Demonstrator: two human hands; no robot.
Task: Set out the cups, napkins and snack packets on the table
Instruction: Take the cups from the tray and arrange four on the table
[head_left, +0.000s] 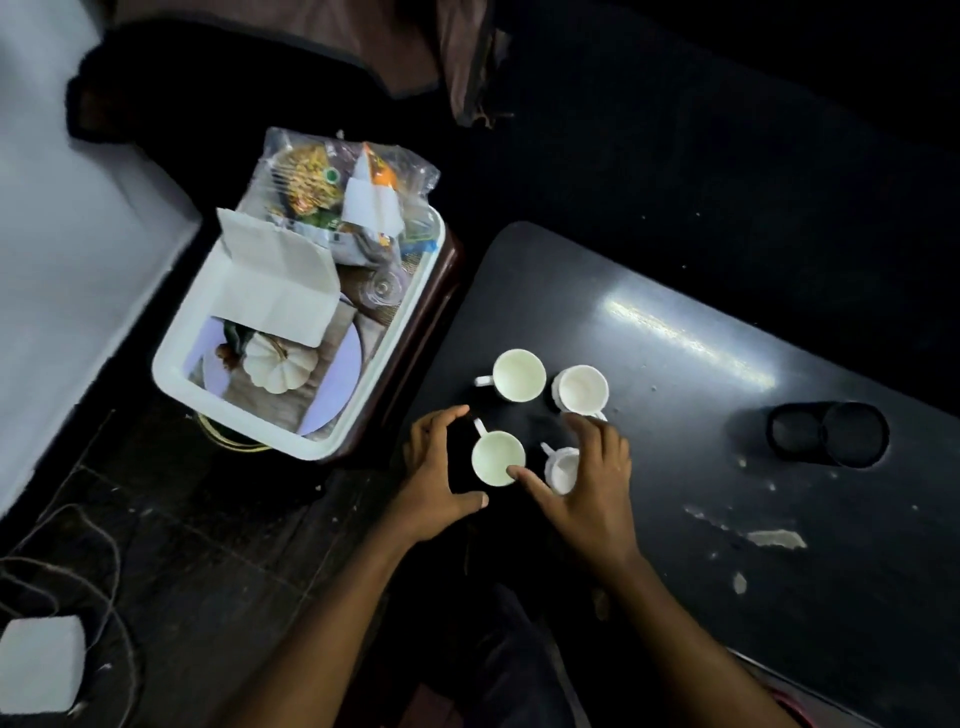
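Four white cups stand close together on the black table (675, 270): two far ones (518, 375) (581, 388) and two near ones (497, 457) (562, 467). My left hand (439, 478) curves around the near-left cup with fingers apart, without a clear touch. Spread over the near-right cup and partly hiding it is my right hand (589, 480); its thumb rests at the near-left cup's rim. White napkins (275, 283) and snack packets (311, 182) lie in a white tray (176, 384) left of the table.
The tray sits on a dark brown stool (441, 291) beside the table's left end, with a clear glass bowl (384, 287) inside. Two black mesh holders (827, 434) stand at the right of the table. Cables and a white box (41, 661) lie on the floor.
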